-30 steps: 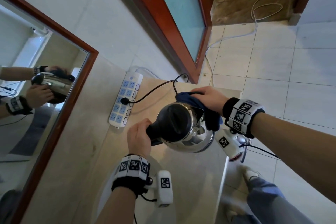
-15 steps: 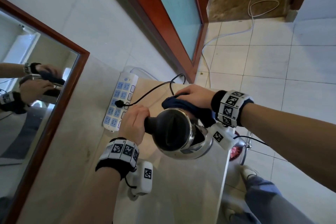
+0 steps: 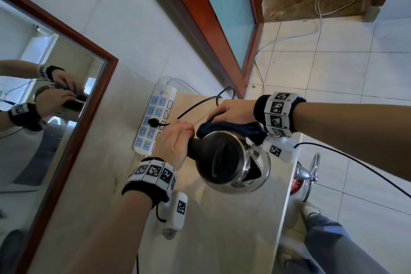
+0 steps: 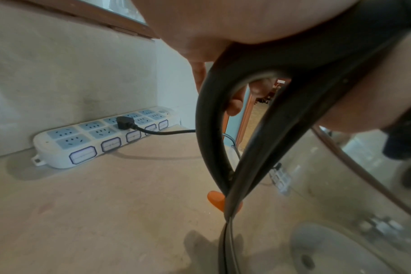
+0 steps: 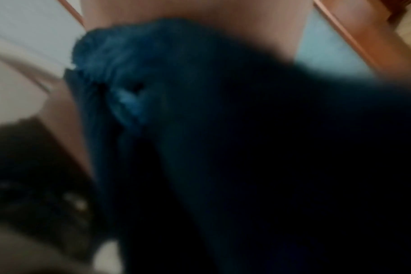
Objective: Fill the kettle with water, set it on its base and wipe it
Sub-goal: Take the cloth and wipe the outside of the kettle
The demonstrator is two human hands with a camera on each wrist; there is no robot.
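A steel kettle [image 3: 233, 167] with a black lid stands on the stone counter [image 3: 222, 236]; whatever is under it is hidden. My left hand [image 3: 178, 135] grips its black handle [image 4: 214, 133], with an orange switch [image 4: 214, 199] at the handle's foot. My right hand [image 3: 231, 111] holds a dark blue cloth [image 3: 231, 129] and presses it against the kettle's far side, just below the lid rim. The right wrist view is blurred and mostly filled by the cloth [image 5: 176, 96]. The kettle's shiny wall [image 4: 340, 185] fills the right of the left wrist view.
A white power strip [image 3: 155, 118] lies against the wall behind the kettle, with a black plug [image 3: 153, 122] and cord [image 3: 200, 104] in it. A framed mirror [image 3: 55, 107] is at the left. The counter edge [image 3: 289, 196] drops off right, beside a chrome fitting [image 3: 311, 173].
My right hand has slid the cloth from the kettle's right side round its far side toward the handle. The left hand kept its grip on the handle.
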